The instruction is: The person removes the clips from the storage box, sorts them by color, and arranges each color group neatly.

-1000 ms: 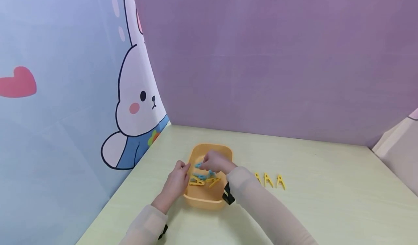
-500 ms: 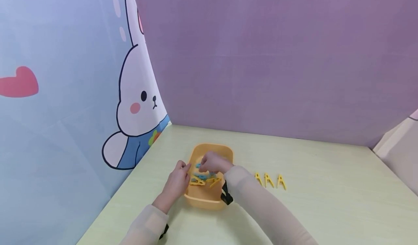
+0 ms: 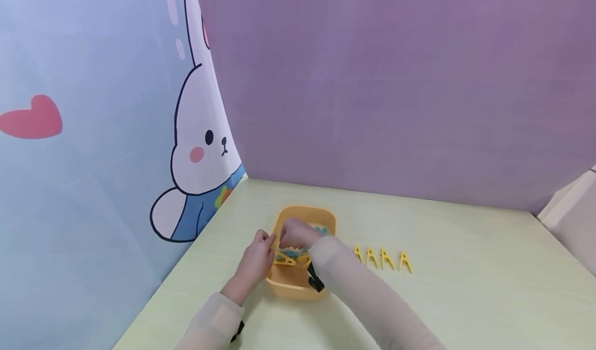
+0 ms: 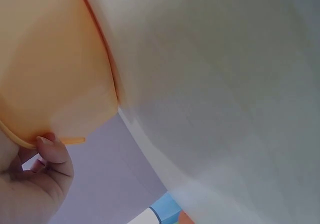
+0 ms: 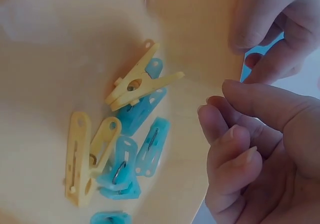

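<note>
My left hand (image 3: 257,257) pinches the left rim of an orange plastic basket (image 3: 293,292); the left wrist view shows thumb and fingers (image 4: 52,151) on that rim. Inside the basket, my right hand (image 3: 298,232) hovers over loose clothespins, close to the left wall. Its fingers (image 5: 232,166) are loosely bent, and the right wrist view shows nothing held in them. Beside them lie a yellow clothespin (image 5: 77,154), another yellow one across a blue one, and several blue clothespins (image 5: 155,146). In the head view, the right hand and sleeve hide part of the basket's contents.
Several yellow clothespins (image 3: 386,259) stand in a row on the pale table (image 3: 465,288), right of the basket. A purple backdrop (image 3: 372,81) rises behind, and a blue panel with a cartoon rabbit (image 3: 200,148) borders the left side.
My right hand has moved left inside the basket, uncovering blue clothespins near its right wall. The sleeve's shift reveals another yellow clothespin in the row. My left hand stays on the rim.
</note>
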Demonstrator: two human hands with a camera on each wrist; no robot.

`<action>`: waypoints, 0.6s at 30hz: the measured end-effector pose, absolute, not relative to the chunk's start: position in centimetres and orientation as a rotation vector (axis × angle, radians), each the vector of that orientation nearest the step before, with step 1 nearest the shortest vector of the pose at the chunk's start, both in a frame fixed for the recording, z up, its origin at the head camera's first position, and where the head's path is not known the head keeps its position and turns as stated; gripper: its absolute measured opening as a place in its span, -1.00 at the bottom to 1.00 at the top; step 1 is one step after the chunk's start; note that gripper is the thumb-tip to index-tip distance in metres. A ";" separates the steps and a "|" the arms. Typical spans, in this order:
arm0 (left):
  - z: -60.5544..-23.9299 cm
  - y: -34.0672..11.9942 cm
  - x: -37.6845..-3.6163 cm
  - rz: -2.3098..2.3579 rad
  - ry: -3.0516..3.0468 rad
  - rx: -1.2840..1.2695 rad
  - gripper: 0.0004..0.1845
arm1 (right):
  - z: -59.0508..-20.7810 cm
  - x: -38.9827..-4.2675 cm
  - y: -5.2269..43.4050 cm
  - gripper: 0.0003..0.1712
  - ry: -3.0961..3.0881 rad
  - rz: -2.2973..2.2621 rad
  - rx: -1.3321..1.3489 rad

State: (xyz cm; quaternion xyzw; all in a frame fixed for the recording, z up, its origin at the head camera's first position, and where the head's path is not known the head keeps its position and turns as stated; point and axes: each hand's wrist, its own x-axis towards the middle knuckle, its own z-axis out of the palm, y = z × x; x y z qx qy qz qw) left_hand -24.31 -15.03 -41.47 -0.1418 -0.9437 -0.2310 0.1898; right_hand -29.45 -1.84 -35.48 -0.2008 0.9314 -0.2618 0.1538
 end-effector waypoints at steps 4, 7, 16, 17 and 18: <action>-41.3 -15.0 -24.3 -0.630 -2.639 -0.405 -0.62 | -35.4 -29.5 -2.1 -0.82 2.672 -0.734 -0.584; -41.3 -15.1 -24.3 -0.631 -2.636 -0.406 -0.62 | -35.6 -29.7 -2.2 -0.62 2.669 -0.735 -0.586; -41.6 -15.1 -24.4 -0.639 -2.605 -0.434 -0.63 | -36.7 -30.5 -2.4 -0.52 2.630 -0.710 -0.651; -41.6 -15.1 -24.4 -0.637 -2.601 -0.438 -0.63 | -36.8 -30.6 -2.4 -0.53 2.628 -0.706 -0.649; -41.6 -15.0 -24.4 -0.643 -2.605 -0.434 -0.63 | -36.8 -30.6 -2.4 -0.53 2.631 -0.702 -0.649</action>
